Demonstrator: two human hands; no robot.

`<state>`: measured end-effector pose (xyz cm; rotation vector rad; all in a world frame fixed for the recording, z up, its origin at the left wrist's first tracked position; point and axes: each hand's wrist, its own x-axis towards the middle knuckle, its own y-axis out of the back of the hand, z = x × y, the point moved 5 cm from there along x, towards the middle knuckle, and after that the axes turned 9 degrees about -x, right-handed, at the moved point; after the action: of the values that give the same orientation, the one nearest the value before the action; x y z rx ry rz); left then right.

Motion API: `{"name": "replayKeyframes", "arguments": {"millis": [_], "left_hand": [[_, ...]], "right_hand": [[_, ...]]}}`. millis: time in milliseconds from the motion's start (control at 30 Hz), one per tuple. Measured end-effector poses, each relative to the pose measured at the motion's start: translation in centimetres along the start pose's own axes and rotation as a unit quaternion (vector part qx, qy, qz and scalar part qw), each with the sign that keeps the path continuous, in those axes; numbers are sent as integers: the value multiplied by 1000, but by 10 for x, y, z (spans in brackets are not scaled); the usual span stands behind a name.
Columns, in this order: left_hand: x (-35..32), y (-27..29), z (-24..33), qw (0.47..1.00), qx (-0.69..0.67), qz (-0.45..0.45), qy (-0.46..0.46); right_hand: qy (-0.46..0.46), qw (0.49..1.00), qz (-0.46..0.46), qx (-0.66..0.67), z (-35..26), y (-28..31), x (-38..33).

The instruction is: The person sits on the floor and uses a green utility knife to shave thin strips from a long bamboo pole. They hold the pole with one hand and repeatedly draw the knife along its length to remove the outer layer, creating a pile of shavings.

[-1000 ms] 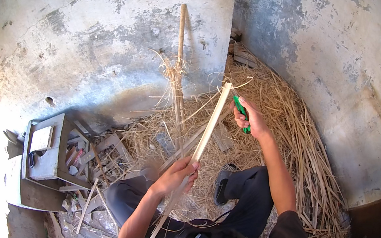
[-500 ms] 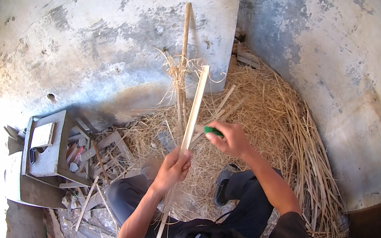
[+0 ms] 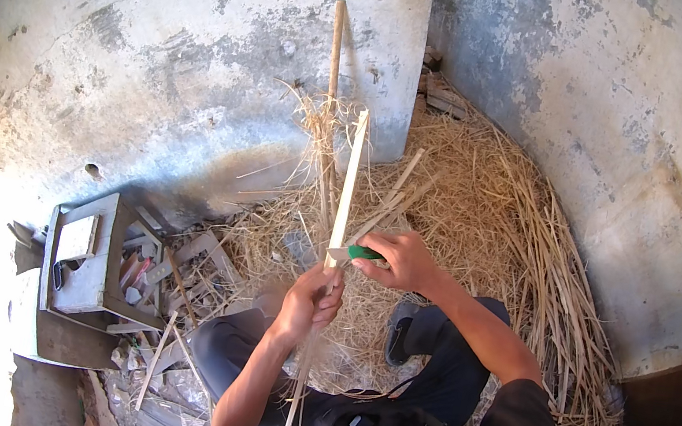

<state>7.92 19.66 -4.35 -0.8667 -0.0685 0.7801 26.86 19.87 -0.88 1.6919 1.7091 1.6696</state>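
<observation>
Our left hand (image 3: 308, 297) had its fingers clamped round a long pale cane (image 3: 348, 180), held upright above our lap. Our right hand (image 3: 401, 260) gripped a green-handled knife (image 3: 357, 253), its blade touching the cane just above the left hand, with straw (image 3: 484, 209) heaped behind.

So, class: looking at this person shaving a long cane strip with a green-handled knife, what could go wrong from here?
1. The knife blade meets the cane strip just above the left hand; a slip could cut those fingers.
2. The right hand works over the person's knees, so a runaway stroke might reach a leg.
3. The strip is thin and gripped at only one point; it may flex or split under pressure.
</observation>
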Motion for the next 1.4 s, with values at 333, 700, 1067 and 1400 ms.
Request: {"name": "replayKeyframes", "arguments": {"millis": [333, 700, 1067, 1400], "left_hand": [[3, 6, -3, 997, -53, -42, 30], [2, 6, -2, 999, -28, -27, 28], [-4, 2, -5, 998, 9, -13, 68], [0, -5, -11, 992, 117, 26, 31]], "right_hand": [[12, 999, 35, -33, -5, 4, -1], [13, 997, 47, -54, -2, 6, -1], [-139, 988, 66, -27, 48, 25, 1], [-141, 988, 66, -21, 65, 31, -11]]}}
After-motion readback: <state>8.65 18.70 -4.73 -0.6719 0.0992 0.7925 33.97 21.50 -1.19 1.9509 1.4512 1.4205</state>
